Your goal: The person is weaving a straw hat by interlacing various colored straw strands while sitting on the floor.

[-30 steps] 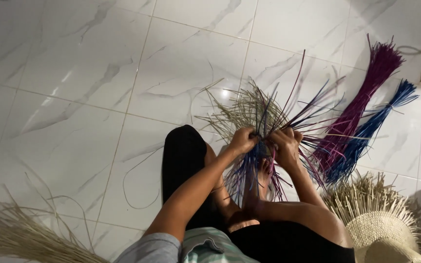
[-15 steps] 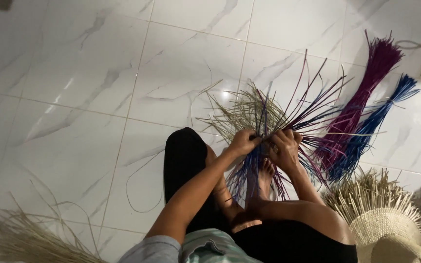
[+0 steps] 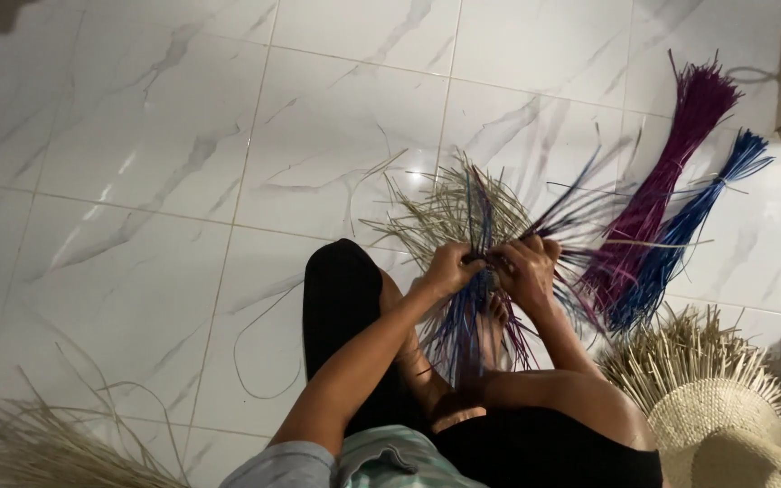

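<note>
Right of the frame's centre, my left hand (image 3: 449,268) and right hand (image 3: 526,267) meet, fingers clenched around a fan of blue, purple and straw-coloured weaving strands (image 3: 476,217) that spray out above and hang below my knuckles. Further right lie a magenta strand bundle (image 3: 671,158) and a blue strand bundle (image 3: 689,221). At the lower right sits a half-woven straw piece (image 3: 716,416); loose straw (image 3: 38,443) lies lower left on the white tiled floor (image 3: 137,136).

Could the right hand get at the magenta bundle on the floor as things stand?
Probably yes: the magenta bundle lies just beyond the right hand with nothing between them, though that hand is busy gripping the woven strands.
</note>
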